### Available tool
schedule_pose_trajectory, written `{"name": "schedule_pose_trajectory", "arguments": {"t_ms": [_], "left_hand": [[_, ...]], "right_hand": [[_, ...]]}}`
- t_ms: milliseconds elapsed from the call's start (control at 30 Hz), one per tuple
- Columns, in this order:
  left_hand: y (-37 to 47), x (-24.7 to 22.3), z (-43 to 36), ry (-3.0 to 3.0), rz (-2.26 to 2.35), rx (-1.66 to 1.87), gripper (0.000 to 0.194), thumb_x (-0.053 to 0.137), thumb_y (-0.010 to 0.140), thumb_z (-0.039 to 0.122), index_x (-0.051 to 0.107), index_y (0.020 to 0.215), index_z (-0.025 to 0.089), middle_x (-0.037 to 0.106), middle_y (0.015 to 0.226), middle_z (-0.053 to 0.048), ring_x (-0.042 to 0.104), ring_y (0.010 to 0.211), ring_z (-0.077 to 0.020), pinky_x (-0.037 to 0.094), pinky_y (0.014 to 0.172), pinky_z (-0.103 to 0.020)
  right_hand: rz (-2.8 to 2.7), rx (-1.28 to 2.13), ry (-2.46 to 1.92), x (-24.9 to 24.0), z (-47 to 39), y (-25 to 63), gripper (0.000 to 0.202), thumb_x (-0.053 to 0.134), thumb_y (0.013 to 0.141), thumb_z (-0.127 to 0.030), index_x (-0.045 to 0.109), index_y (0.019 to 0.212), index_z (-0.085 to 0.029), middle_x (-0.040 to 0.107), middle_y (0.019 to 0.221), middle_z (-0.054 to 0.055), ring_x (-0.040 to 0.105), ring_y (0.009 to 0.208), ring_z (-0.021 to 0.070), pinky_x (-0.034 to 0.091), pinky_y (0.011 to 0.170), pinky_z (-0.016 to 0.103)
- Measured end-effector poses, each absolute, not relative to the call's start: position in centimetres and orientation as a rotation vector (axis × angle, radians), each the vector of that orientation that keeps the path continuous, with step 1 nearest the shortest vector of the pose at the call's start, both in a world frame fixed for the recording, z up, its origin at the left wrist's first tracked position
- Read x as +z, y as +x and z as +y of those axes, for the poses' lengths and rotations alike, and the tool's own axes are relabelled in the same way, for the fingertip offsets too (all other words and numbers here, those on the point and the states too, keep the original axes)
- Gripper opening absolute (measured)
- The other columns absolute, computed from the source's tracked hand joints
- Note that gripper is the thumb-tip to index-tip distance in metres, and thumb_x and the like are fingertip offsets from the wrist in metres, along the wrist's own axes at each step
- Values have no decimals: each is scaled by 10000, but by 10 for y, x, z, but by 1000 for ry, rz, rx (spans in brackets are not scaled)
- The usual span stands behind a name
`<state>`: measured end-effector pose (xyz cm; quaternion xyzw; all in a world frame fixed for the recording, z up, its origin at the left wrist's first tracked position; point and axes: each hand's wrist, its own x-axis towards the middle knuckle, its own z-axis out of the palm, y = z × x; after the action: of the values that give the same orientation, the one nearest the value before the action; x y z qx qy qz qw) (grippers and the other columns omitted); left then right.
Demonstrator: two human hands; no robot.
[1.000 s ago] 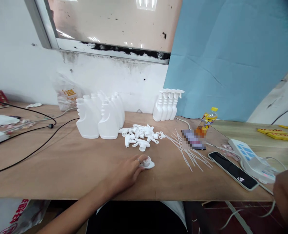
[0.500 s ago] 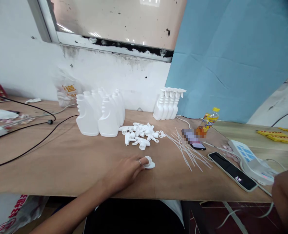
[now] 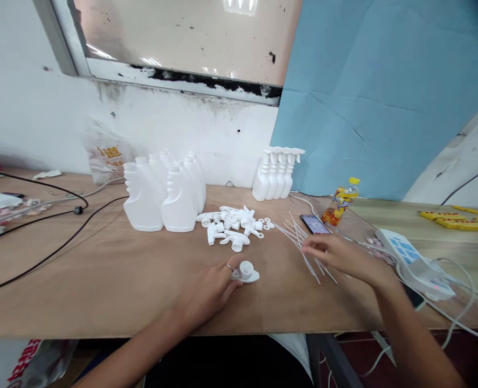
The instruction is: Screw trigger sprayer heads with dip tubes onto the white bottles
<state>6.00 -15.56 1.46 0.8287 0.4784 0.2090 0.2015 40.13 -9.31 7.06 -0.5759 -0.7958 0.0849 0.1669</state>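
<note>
Near the front of the table my left hand [image 3: 208,291] is closed on a white trigger spray head [image 3: 247,270], its round collar facing up. My right hand [image 3: 341,257] is over the thin white dip tubes [image 3: 292,235], fingers bent and slightly apart, with nothing visible in them. Whether it touches the tubes I cannot tell. Beyond my left hand lies a loose pile of white trigger spray heads [image 3: 235,240], with a few small white washers [image 3: 268,222] at its right side.
Several uncapped white bottles [image 3: 179,207] stand at the back left. Spray bottles with triggers fitted [image 3: 277,175] line up by the wall. A phone [image 3: 313,224], a drink bottle [image 3: 341,202] and a white power strip [image 3: 410,261] are on the right. Black cables [image 3: 56,250] cross the left side.
My right hand has come in from the far right edge to above the dip tubes. My left hand still holds the spray head, its fingertip now off the collar opening.
</note>
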Motion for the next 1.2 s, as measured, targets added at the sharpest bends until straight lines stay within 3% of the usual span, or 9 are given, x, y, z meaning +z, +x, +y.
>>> {"name": "schedule_pose_trajectory", "arguments": {"t_ms": [100, 200, 367, 600, 733, 800, 933, 1100, 1200], "left_hand": [[59, 11, -154, 2330, 1332, 585, 332, 445, 1007, 354, 507, 1318, 256, 659, 1237, -71, 651, 1073, -258, 479, 919, -363], [59, 10, -154, 2329, 1340, 570, 355, 453, 1002, 365, 500, 1336, 254, 675, 1184, -75, 661, 1029, -255, 493, 872, -350], [60, 14, -154, 2316, 1342, 565, 360, 455, 1000, 347, 489, 1346, 251, 676, 1191, -76, 658, 1033, -256, 491, 869, -358], [60, 12, -153, 2319, 1337, 566, 365, 467, 994, 346, 486, 1345, 247, 674, 1182, -82, 654, 1050, -259, 490, 894, -362], [60, 12, -155, 2337, 1346, 570, 358, 453, 1001, 367, 484, 1342, 263, 681, 1169, -72, 663, 1022, -264, 492, 862, -364], [60, 12, -155, 2339, 1359, 554, 379, 452, 1001, 373, 472, 1362, 259, 684, 1169, -77, 666, 1020, -268, 492, 852, -363], [61, 13, -155, 2342, 1381, 537, 401, 451, 1000, 380, 462, 1383, 261, 684, 1172, -80, 669, 1018, -268, 494, 847, -362], [60, 8, -153, 2348, 1378, 573, 360, 470, 993, 367, 492, 1334, 252, 686, 1156, -81, 670, 1000, -261, 495, 838, -352], [60, 6, -151, 2364, 1362, 599, 352, 475, 993, 357, 487, 1328, 251, 681, 1158, -79, 670, 989, -252, 497, 828, -343]], "right_hand": [[-2283, 113, -1907, 53, -57, 412, 250, 593, 921, -261, 699, 720, -156, 707, 758, 76, 649, 718, 202, 401, 625, 276], [-2293, 52, -1983, 35, -34, 422, 253, 597, 914, -318, 681, 739, -157, 713, 789, 99, 642, 735, 206, 346, 609, 275], [-2257, 82, -1879, 25, -30, 427, 253, 569, 920, -372, 671, 814, -167, 709, 779, 84, 637, 732, 201, 352, 618, 269], [-2229, 205, -1837, 24, -30, 424, 233, 543, 853, -286, 685, 712, -166, 692, 705, 68, 616, 691, 202, 361, 610, 287], [-1975, 145, -1686, 30, -31, 423, 282, 536, 853, -373, 660, 689, -180, 662, 658, 58, 597, 642, 206, 379, 605, 298], [-1743, 287, -1495, 38, -35, 412, 288, 574, 849, -440, 646, 737, -185, 657, 675, 54, 599, 635, 202, 418, 620, 301], [-1369, 958, -934, 61, -56, 357, 322, 740, 768, -483, 592, 835, -205, 641, 737, 18, 606, 621, 169, 500, 647, 312], [-1077, 1647, -500, 77, -87, 272, 211, 729, 777, -221, 571, 915, -195, 446, 681, -58, 415, 522, 72, 360, 494, 180], [-945, 1847, -415, 75, -94, 242, 250, 703, 824, -300, 490, 759, -187, 300, 610, -83, 258, 467, 65, 232, 402, 152]]}}
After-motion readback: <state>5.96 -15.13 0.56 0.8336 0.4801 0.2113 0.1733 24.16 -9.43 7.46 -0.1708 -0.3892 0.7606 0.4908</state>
